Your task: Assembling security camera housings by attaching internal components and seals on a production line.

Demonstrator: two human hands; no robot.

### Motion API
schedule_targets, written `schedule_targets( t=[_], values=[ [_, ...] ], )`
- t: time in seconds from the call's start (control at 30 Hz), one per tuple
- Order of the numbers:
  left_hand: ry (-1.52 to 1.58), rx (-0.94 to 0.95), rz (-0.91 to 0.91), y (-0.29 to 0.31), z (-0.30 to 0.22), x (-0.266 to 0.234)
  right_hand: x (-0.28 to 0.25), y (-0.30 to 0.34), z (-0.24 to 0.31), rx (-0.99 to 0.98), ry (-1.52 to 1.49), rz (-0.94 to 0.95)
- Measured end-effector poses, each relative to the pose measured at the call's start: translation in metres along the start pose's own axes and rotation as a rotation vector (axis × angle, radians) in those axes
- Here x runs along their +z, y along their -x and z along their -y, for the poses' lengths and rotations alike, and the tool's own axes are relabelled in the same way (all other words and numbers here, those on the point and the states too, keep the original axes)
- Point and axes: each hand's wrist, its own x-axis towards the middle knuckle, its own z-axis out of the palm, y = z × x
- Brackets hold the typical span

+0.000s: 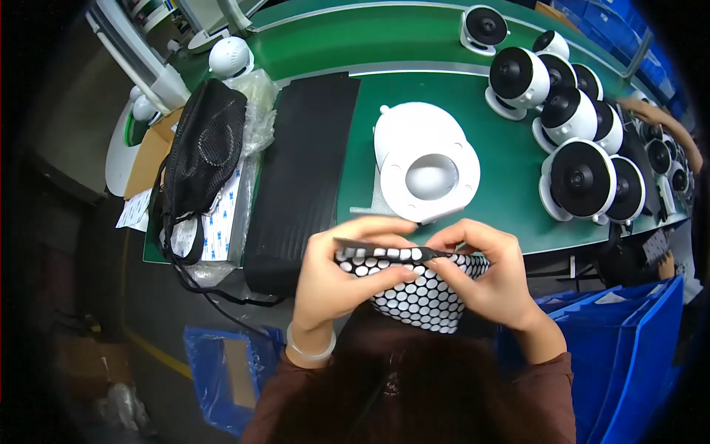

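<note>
Between my two hands is a folded black sheet covered in white round pads [423, 302], held low in front of my body, off the table's near edge. My left hand [325, 274] pinches its left part with thumb and fingers. At the right part, the thumb and fingers of my right hand [484, 274] are closed on the sheet near the fold. Just beyond my fingertips a white rounded fixture [392, 137] stands on the green table [359, 177]; its ring-shaped front surrounds a smooth, shiny dome.
Several white cameras with black fronts [580, 177] crowd the right side. A black mat [299, 163] lies left, beside a black mesh bag [211, 126] over a box. Blue bins [621, 348] stand low right. Another person's arm [658, 118] reaches in at far right.
</note>
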Motion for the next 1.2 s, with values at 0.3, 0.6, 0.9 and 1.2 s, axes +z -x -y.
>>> schedule_targets(
  t=[0.3,0.6,0.9,1.2],
  values=[
    [-0.139,0.120,0.083,0.002,0.008,-0.002,-0.010,0.000,-0.013,0.299,-0.466,0.211],
    [-0.342,0.273,-0.035,-0.001,0.007,0.008,-0.004,0.003,-0.012,0.058,-0.332,-0.006],
    [-0.643,0.537,-0.096,0.004,0.010,0.018,-0.011,0.004,-0.009,-0.028,-0.098,-0.026],
    [-0.637,0.551,-0.179,0.007,0.012,0.020,-0.010,0.005,-0.006,-0.155,0.141,-0.133]
  ],
)
